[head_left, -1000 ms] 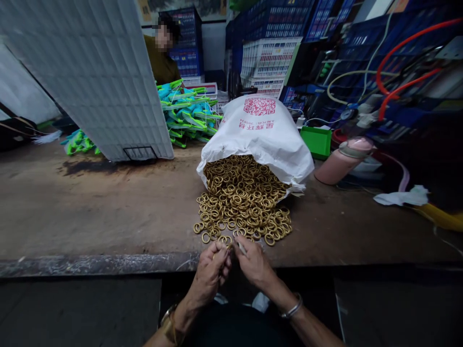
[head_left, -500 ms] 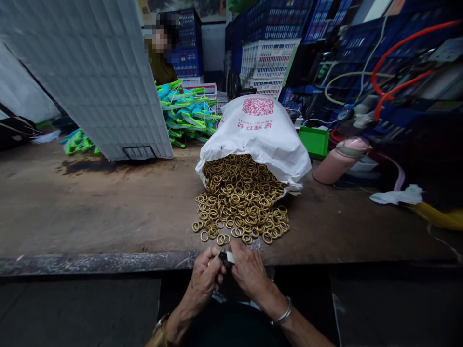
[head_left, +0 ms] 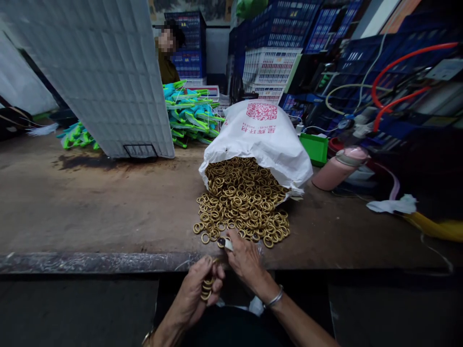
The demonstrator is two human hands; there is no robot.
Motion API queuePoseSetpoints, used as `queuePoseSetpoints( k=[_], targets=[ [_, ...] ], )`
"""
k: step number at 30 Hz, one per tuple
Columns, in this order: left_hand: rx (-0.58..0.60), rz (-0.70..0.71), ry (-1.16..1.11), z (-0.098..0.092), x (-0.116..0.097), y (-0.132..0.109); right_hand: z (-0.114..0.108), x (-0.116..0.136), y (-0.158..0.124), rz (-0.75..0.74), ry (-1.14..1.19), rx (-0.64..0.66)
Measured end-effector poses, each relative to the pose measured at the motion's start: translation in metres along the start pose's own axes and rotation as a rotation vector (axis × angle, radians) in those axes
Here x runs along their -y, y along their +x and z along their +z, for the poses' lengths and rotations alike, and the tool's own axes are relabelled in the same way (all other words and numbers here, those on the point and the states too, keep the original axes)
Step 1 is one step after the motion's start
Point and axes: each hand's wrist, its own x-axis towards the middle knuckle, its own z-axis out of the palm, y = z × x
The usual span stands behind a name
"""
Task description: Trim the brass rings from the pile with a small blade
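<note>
A: The left hand (head_left: 197, 286) curls round several gold rings (head_left: 206, 290), out in front of the white sack (head_left: 264, 132)!
B: And the right hand (head_left: 246, 259)?
A: Nearer the sack, at the ring pile's (head_left: 249, 206) edge (white-and-dark piece (head_left: 228, 245) by its thumb); whether it's pinching anything, I can't tell.

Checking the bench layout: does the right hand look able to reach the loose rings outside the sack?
Probably yes: the right hand is at the near edge of the loose rings, with nothing apparent in between.
</note>
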Motion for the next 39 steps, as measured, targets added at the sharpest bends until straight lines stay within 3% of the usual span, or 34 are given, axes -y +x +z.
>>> queuePoseSetpoints(
  k=[6,11,18,24,28,33,39],
  targets=[
    [-0.067,0.013,-0.125,-0.010,-0.008,0.008,0.017,0.004,0.008,0.003,-0.105,0.017],
    [-0.051,-0.028,-0.200,-0.014,-0.009,0.014,0.016,-0.001,0.011,0.054,-0.040,-0.013],
    [-0.171,0.068,-0.076,0.002,-0.005,0.024,0.008,-0.005,0.011,0.080,0.489,-0.109],
    [-0.204,0.215,0.245,0.007,0.007,0.033,0.007,-0.002,0.002,0.196,0.911,0.029],
    [-0.259,0.223,0.378,0.007,0.008,0.033,0.006,0.001,-0.002,0.196,1.003,0.072],
    [-0.185,0.324,0.452,0.010,0.005,0.029,0.005,0.001,-0.002,0.184,0.869,0.028],
    [-0.060,0.109,0.338,0.010,0.005,0.025,0.009,-0.001,-0.006,0.254,1.027,0.096]
  ],
)
